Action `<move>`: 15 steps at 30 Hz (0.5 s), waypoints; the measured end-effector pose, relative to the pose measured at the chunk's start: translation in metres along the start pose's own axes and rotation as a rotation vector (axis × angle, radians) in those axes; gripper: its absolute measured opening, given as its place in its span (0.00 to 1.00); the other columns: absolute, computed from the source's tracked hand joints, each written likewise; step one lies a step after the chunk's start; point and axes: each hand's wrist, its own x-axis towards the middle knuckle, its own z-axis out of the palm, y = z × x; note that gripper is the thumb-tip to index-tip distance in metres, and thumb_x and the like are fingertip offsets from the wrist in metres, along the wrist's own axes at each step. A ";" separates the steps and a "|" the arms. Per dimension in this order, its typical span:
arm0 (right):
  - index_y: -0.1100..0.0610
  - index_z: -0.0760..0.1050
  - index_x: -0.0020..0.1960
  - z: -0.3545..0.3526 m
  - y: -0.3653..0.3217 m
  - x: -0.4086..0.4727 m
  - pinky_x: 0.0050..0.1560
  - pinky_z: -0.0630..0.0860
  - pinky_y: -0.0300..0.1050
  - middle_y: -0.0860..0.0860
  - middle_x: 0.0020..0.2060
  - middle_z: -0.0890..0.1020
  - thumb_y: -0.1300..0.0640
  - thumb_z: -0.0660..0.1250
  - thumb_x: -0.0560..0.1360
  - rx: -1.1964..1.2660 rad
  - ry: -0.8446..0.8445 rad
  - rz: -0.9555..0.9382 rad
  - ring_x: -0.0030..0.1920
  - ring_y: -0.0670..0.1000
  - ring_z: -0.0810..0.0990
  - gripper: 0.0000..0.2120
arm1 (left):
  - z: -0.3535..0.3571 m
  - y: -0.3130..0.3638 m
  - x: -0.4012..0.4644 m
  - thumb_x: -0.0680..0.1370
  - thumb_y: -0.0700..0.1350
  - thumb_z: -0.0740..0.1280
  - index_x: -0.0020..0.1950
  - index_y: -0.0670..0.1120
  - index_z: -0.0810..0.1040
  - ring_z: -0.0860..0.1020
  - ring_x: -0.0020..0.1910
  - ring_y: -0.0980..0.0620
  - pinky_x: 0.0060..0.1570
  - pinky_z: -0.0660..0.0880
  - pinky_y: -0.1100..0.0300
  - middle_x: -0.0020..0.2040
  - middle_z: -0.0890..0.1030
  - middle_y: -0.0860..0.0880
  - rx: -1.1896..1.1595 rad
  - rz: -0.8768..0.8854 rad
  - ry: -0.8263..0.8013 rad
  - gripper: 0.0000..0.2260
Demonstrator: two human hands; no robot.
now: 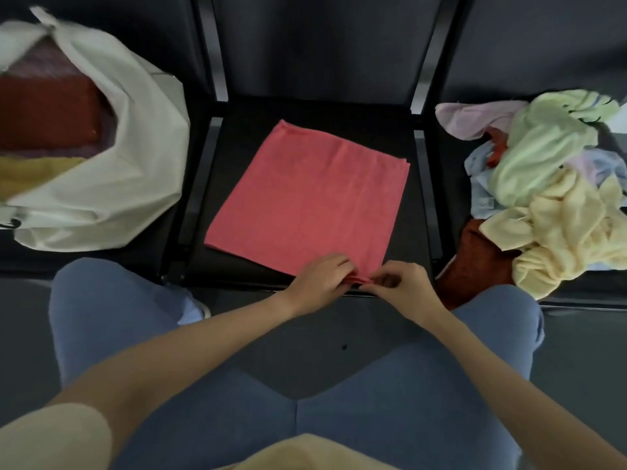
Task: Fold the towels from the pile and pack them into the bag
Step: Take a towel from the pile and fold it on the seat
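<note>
1. The pink towel point(305, 198) lies flat on the middle seat of the bench point(400, 232), already doubled over, between the white bag point(135, 147) and the loose pile point(549, 184)
2. Both hands work its near corner: the left hand point(319, 283) and right hand point(403, 286) each pinch the layered edge with curled fingers
3. The cloth looks light, soft and limp, so it will sag and its layers may slide apart; gripping both near corners together should keep the fold square
</note>
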 end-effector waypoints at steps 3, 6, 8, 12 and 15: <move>0.56 0.81 0.36 -0.011 0.009 0.019 0.35 0.76 0.42 0.46 0.28 0.80 0.54 0.75 0.70 -0.002 0.031 0.047 0.28 0.45 0.77 0.07 | 0.005 -0.002 0.004 0.75 0.40 0.67 0.51 0.39 0.77 0.76 0.44 0.45 0.39 0.74 0.49 0.46 0.78 0.45 -0.013 -0.015 -0.030 0.07; 0.60 0.81 0.42 -0.023 0.023 0.065 0.39 0.77 0.47 0.54 0.32 0.82 0.56 0.68 0.76 -0.079 0.233 0.143 0.33 0.51 0.81 0.08 | 0.002 -0.003 0.008 0.77 0.41 0.66 0.53 0.40 0.76 0.78 0.46 0.45 0.40 0.74 0.50 0.49 0.80 0.45 -0.066 -0.039 -0.060 0.07; 0.63 0.79 0.49 -0.032 0.028 0.104 0.42 0.75 0.43 0.58 0.41 0.84 0.57 0.66 0.77 -0.056 0.357 0.255 0.42 0.56 0.82 0.09 | -0.003 -0.001 0.012 0.79 0.45 0.65 0.52 0.42 0.77 0.79 0.42 0.49 0.38 0.75 0.52 0.47 0.81 0.47 -0.118 -0.051 -0.059 0.07; 0.62 0.74 0.50 -0.046 0.049 0.190 0.40 0.74 0.47 0.62 0.49 0.79 0.50 0.64 0.77 -0.007 0.421 0.471 0.45 0.57 0.78 0.14 | -0.017 0.001 0.025 0.79 0.50 0.67 0.49 0.43 0.78 0.77 0.36 0.55 0.36 0.73 0.58 0.40 0.80 0.53 -0.325 -0.212 -0.131 0.09; 0.57 0.69 0.50 -0.049 0.073 0.229 0.42 0.74 0.47 0.56 0.51 0.77 0.43 0.63 0.73 -0.029 0.398 0.590 0.48 0.57 0.78 0.17 | -0.020 -0.004 0.034 0.76 0.43 0.71 0.47 0.43 0.79 0.76 0.34 0.60 0.37 0.72 0.64 0.37 0.77 0.57 -0.522 -0.387 -0.222 0.04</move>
